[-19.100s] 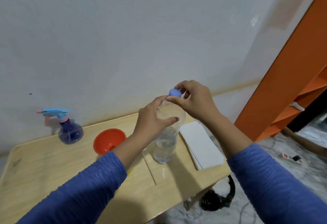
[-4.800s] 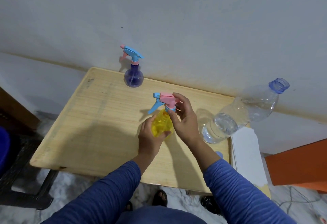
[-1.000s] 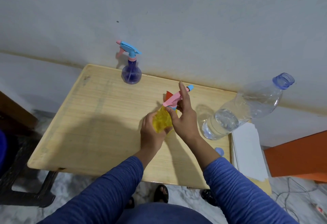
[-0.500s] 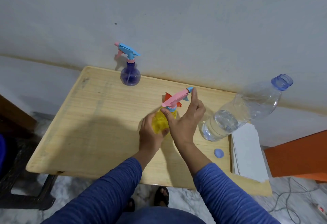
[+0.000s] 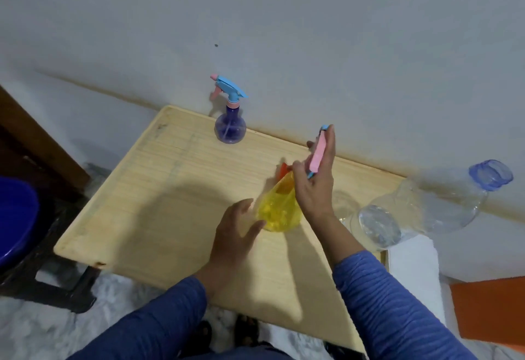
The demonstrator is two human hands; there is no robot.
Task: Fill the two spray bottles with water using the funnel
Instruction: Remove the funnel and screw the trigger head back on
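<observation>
the left hand (image 5: 235, 229) sits nearest the yellow bottle (image 5: 279, 212), fingers spread loosely, its grip just touching the bottle's left side without closing on it. the bottle stands roughly in the middle of the surface (image 5: 159, 195), its neck leaning up and away toward the wall. directly above that neck, the right hand (image 5: 315, 186) holds the pink spray head (image 5: 318, 155), the grip curled round it with the thumb on the near side; the head's long axis runs steeply upward, nozzle tip highest. whether the head is fully off the neck is hidden by the hand, though it looks lifted free. a sliver of the red funnel (image 5: 284, 169) shows just behind the bottle, so the right hand is the nearer one to reach it once the head is set down. further left and back, the purple spray bottle (image 5: 229, 126) stands capped against the wall. at the right edge an open water bottle (image 5: 420, 212) stands beside a white stack of paper (image 5: 412, 257). a dark blue tub (image 5: 14, 217) sits off the surface at far left.
</observation>
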